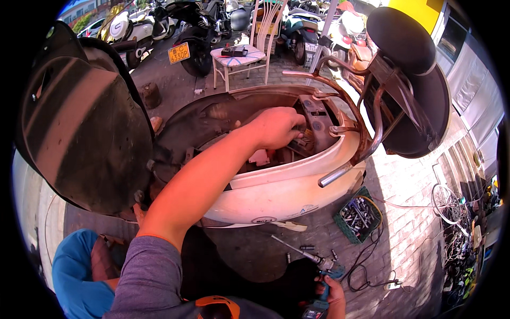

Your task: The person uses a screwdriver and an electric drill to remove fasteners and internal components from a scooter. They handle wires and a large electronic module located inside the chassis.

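In front of me is a scooter's cream body [265, 199], its inner bay uncovered. My left hand [279, 127] reaches down into the bay beside the metal bracket [317, 125]. Its fingers are curled together near wiring, and whatever they grip is hidden. Low on the right, my right hand [334, 295] is wrapped round the handle of a teal cordless drill [319, 305]. A long thin shaft [292, 247] runs from the drill's nose toward the scooter.
A raised dark seat bucket [85, 138] stands left; a bent metal rack with black backrest [409, 95] juts right. A green basket of sockets [358, 215] and cables [366, 260] lie on paving. A person in blue [79, 271] crouches lower left. Behind stands a white chair [239, 58].
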`<state>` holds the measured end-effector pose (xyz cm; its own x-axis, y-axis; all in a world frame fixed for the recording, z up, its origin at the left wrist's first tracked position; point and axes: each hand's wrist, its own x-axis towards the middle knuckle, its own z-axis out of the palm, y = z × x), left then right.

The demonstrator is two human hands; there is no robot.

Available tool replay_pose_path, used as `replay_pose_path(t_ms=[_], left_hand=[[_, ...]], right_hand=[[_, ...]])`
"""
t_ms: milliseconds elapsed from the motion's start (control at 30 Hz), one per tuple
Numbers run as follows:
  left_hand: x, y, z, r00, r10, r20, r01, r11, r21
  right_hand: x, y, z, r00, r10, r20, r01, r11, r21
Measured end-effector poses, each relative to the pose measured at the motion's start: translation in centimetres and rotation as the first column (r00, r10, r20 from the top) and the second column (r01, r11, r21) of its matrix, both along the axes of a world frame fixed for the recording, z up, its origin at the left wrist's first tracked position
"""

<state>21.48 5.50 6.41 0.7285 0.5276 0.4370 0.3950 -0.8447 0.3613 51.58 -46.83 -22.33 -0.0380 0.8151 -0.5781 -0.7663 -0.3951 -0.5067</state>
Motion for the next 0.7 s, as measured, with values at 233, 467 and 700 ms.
replay_pose_path(t_ms=[233, 467, 700], left_hand=[[-0.7, -0.6, 0.4, 0.989, 0.064, -0.137, -0.036, 0.98, 0.196], [-0.2, -1.5, 0.8, 0.967, 0.133, -0.218, -0.066, 0.955, 0.29], [-1.4, -0.7, 0.9, 0.983, 0.045, -0.18, 0.012, 0.954, 0.299]], right_hand=[[0.1, 0.7, 0.4, 1.0, -0.003, 0.031, 0.003, 1.0, -0.023], [0.4, 1.0, 0.0, 0.998, 0.003, 0.069, -0.001, 1.0, -0.019], [0.1, 1.0, 0.9, 0.995, -0.057, 0.078, 0.058, 0.998, -0.003]])
